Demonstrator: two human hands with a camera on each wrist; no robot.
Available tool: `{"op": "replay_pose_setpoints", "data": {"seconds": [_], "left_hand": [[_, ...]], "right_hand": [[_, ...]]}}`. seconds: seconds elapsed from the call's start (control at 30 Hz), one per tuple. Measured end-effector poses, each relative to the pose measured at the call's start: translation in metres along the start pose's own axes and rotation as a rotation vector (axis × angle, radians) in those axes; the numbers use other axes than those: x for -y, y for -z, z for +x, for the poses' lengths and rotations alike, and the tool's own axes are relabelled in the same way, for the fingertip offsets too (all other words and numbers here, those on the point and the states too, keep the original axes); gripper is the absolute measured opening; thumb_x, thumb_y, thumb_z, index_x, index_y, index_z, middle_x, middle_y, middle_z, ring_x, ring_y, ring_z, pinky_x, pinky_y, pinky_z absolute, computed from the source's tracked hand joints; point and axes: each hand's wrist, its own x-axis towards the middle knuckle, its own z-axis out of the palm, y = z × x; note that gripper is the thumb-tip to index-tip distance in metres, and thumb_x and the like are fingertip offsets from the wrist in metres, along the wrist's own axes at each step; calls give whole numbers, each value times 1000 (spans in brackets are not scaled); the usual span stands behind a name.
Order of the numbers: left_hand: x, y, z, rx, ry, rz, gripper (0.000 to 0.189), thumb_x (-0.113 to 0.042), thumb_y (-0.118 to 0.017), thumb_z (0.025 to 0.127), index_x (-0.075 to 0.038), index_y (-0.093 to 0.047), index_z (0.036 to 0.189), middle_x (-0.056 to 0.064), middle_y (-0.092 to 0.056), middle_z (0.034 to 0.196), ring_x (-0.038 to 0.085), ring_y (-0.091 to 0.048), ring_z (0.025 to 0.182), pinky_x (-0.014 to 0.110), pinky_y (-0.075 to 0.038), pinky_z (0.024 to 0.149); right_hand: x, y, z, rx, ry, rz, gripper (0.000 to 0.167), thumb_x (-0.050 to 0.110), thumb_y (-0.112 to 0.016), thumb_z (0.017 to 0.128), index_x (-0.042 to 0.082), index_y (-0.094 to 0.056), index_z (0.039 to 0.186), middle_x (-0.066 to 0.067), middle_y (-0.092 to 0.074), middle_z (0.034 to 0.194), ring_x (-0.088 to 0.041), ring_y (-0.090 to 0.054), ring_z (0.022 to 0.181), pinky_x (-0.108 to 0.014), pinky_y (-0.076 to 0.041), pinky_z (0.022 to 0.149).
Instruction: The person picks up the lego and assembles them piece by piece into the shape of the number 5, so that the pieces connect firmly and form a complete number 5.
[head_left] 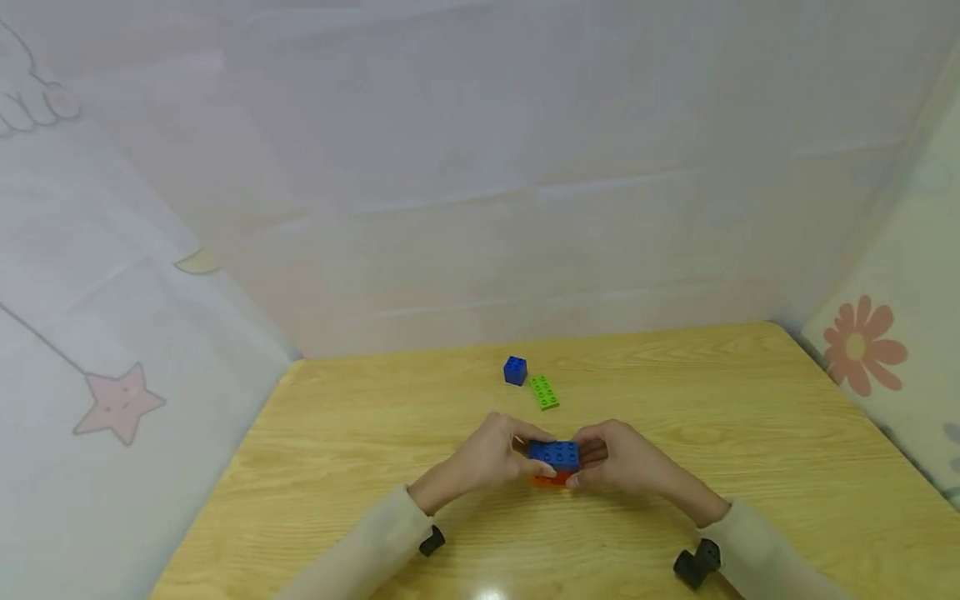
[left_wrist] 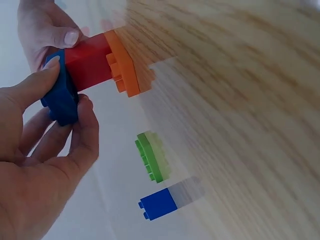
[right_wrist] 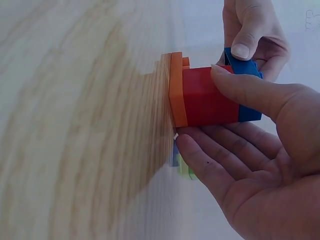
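Observation:
A stack of toy building bricks stands on the table between both hands. At its base is a thin orange brick (left_wrist: 125, 65), under a taller red brick (right_wrist: 207, 97). A thin blue brick (head_left: 557, 452) sits at the red one's top, overhanging it to the left and looking slightly tilted. My left hand (head_left: 487, 457) pinches the blue brick's overhanging end between thumb and fingers. From the other side my right hand (head_left: 626, 458) holds the red brick, thumb on its near face and fingers along its far side.
Beyond the hands a small blue brick (head_left: 515, 371) stands studs up. Closer to the stack lies a thin green brick (head_left: 544, 392). The wooden table (head_left: 360, 400) meets a pale cloth wall (head_left: 480, 250) at its back edge, with patterned cloth at both sides.

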Motion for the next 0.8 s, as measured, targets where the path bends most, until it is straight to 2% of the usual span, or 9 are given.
{"op": "replay_pose_setpoints", "data": {"seconds": [0.13,0.3,0.4,0.53,0.63,0.8], "left_hand": [[-1,2,0,19,-14,60,38,-28,-86,90,-15,-79,125,-1,-81,117,-1,-71,83,16,-58,71],[-4,4,2,52,-96,202,44,-37,-82,93,-14,-76,130,0,-80,121,-3,-70,87,14,-56,77],[-3,8,2,61,-137,237,49,-44,-79,94,-14,-74,132,-1,-78,126,-1,-72,98,18,-58,87],[4,20,4,58,-165,146,51,-45,-75,97,-13,-71,137,4,-75,133,15,-74,115,26,-59,97],[12,30,6,19,-143,76,48,-45,-73,99,-16,-71,137,8,-75,134,21,-73,117,30,-60,97],[29,46,19,-103,-57,82,48,-49,-72,99,-14,-75,132,3,-78,123,12,-74,104,27,-61,87]], "right_hand": [[1,-1,0,-3,10,-34,28,25,-86,90,14,-75,113,-4,-78,113,-20,-76,108,-34,-63,92],[5,1,-1,-18,18,-107,26,27,-86,90,17,-76,112,-1,-78,114,-20,-74,111,-41,-62,98],[7,2,-2,-19,19,-106,28,27,-86,90,15,-76,113,-1,-78,113,-21,-74,111,-42,-61,99],[9,3,-3,-30,23,-125,30,28,-86,90,15,-76,115,-1,-78,115,-23,-74,112,-46,-61,100],[12,2,-5,-47,22,-148,34,29,-85,90,14,-75,118,-2,-77,118,-27,-73,115,-50,-60,100],[20,2,-7,-91,3,-159,42,31,-84,91,10,-73,126,-10,-74,128,-38,-70,123,-58,-57,103]]}}
